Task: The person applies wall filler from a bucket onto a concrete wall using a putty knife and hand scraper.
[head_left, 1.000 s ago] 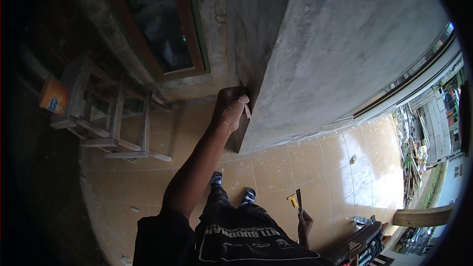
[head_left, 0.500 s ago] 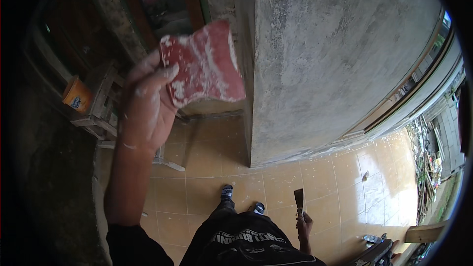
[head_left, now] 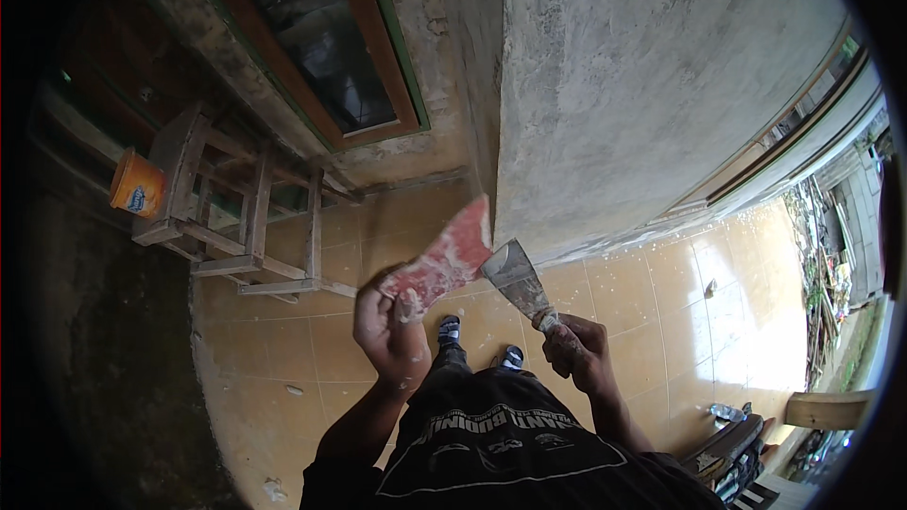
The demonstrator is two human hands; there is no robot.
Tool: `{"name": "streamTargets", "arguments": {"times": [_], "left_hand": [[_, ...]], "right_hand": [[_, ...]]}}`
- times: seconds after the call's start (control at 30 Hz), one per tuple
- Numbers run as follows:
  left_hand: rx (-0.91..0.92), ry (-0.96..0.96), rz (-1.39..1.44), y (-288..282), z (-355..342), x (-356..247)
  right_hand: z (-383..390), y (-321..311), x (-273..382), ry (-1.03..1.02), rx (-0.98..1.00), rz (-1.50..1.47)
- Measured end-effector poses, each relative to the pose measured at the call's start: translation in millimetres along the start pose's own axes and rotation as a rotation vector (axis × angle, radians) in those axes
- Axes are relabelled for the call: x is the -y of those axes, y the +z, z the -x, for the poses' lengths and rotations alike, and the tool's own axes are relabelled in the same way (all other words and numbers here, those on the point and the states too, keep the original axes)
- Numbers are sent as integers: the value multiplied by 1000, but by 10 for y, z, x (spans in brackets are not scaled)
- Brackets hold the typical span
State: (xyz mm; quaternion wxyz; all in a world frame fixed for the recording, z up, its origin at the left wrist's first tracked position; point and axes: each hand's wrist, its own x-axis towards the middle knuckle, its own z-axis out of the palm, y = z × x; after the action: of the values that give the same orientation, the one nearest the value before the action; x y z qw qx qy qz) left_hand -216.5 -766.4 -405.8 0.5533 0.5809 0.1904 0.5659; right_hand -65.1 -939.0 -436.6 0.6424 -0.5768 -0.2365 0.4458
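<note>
My left hand (head_left: pixel 392 332) is closed on a red, flat plastering board (head_left: pixel 444 260) with curved-in edges, smeared with white paste. The thumb presses on its face and the fingers lie behind it. In my right hand (head_left: pixel 578 351) is a putty knife (head_left: pixel 517 280), gripped by the handle with its broad metal blade pointing up and left. The blade's end is close to the right edge of the red board; whether they touch I cannot tell. Both hands are in front of my body, above the tiled floor. White smears mark my left fingers.
A grey plastered wall (head_left: pixel 661 85) with a sharp corner rises ahead. To the left stands a wooden bench (head_left: pixel 255 217) bearing an orange bucket (head_left: pixel 140 184). Behind it is a wood-framed window (head_left: pixel 331 47). White specks dot the tiles (head_left: pixel 624 321). A plastic bottle (head_left: pixel 726 412) lies at lower right.
My left hand has come down from high by the wall with the red board, which is now tilted. My right hand has risen with the putty knife, bringing its blade near the board.
</note>
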Motion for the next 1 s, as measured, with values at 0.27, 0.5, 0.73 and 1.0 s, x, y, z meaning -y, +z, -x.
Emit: {"name": "streamTargets", "arguments": {"times": [0.27, 0.5, 0.73, 1.0], "left_hand": [[550, 147, -395, -472, 97, 319], [61, -552, -173, -1076, 714, 1562], [19, -1393, 585, -1236, 731, 2235], [126, -1435, 575, -1773, 384, 2620]], "right_hand": [[-136, -144, -74, 249, 115, -142], [-144, -42, -333, 188, -293, 75], [-379, 336, -1216, -147, -266, 1239], [-256, 281, -1487, 16, -239, 1556]]}}
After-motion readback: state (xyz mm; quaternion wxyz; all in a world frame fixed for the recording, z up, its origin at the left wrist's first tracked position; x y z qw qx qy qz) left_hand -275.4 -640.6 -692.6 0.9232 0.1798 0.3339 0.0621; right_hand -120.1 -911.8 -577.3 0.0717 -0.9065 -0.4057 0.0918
